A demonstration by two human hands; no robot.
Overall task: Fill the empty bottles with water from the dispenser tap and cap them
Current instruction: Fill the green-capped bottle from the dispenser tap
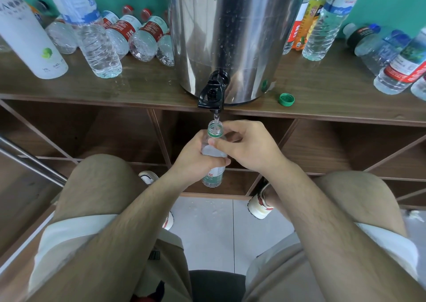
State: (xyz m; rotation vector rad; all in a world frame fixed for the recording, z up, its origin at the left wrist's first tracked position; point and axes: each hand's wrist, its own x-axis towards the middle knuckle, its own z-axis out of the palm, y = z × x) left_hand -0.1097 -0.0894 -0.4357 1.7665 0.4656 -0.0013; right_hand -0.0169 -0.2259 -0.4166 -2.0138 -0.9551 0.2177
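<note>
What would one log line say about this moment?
step: filling | left hand: grips bottle | right hand: holds bottle neck | tap: running | green cap: on shelf

The dispenser (230,36) is sitting on the worktop (138,89), its tap (212,93) overhanging the front edge. A bottle (214,151) is hanging directly under the tap, before the shelves (115,135). A cap (286,99) is lying right of the dispenser. Left bottles (143,36) and right bottles (380,45) are flanking it.
</note>
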